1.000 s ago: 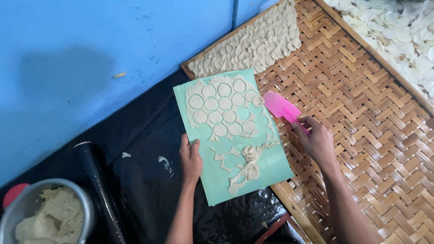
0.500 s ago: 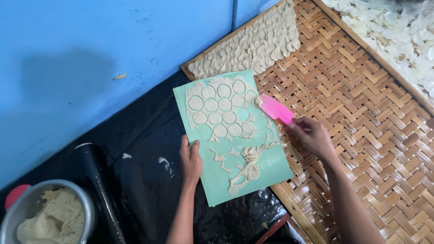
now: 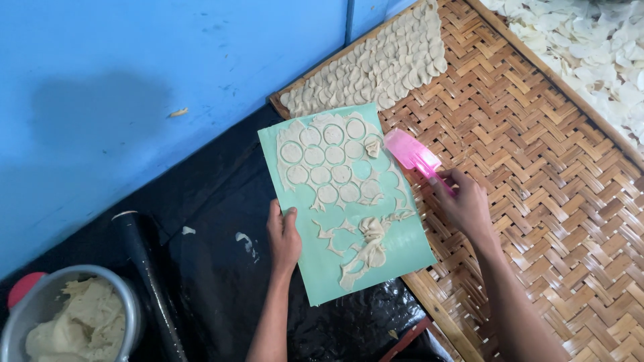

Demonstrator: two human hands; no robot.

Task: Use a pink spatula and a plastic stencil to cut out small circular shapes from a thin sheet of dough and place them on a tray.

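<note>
A mint-green mat (image 3: 402, 251) lies half on black plastic, half on a woven bamboo tray (image 3: 537, 147). Thin dough (image 3: 329, 164) rolled on the mat is cut into round discs, with torn scraps (image 3: 369, 245) bunched lower down. My left hand (image 3: 284, 234) presses on the mat's left edge. My right hand (image 3: 463, 204) grips a pink spatula (image 3: 410, 151), its blade at the mat's right edge beside the discs.
Several pale dough discs (image 3: 382, 64) are laid in rows on the tray's far corner. A metal bowl of dough (image 3: 74, 322) and a black rolling pin (image 3: 147, 275) sit lower left. A blue wall (image 3: 134, 80) runs behind. More white pieces (image 3: 590, 40) lie top right.
The right hand has slid the pink spatula left and down toward the mat's right edge. A disc near the top right of the mat is now folded up. The left hand stays put.
</note>
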